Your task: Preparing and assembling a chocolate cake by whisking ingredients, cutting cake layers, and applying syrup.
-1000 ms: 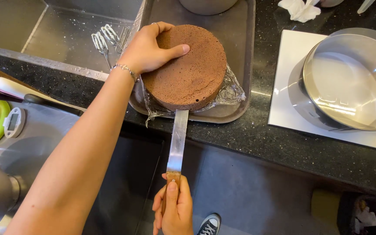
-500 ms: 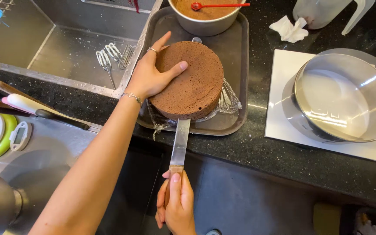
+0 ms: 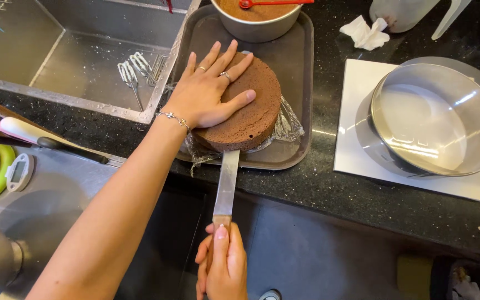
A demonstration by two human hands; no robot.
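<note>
A round brown sponge cake [image 3: 254, 114] sits on crinkled clear wrap on a dark tray [image 3: 298, 100]. My left hand [image 3: 209, 91] lies flat on top of the cake, fingers spread, pressing its left half. My right hand [image 3: 221, 264] grips the handle of a long flat-bladed knife [image 3: 226, 186] below the counter edge. The blade runs up and enters the near side of the cake horizontally; its tip is hidden inside.
A metal cake ring [image 3: 434, 119] stands on a white square board [image 3: 362, 150] at the right. A steel bowl of brown batter with a red spoon [image 3: 256, 14] sits at the tray's far end. Whisk beaters [image 3: 134, 69] lie in the sink at left. A crumpled tissue [image 3: 368, 32] lies nearby.
My left hand has slid further over the cake's top and spread flat. The knife stays in the cake's near side. The view has moved closer.
</note>
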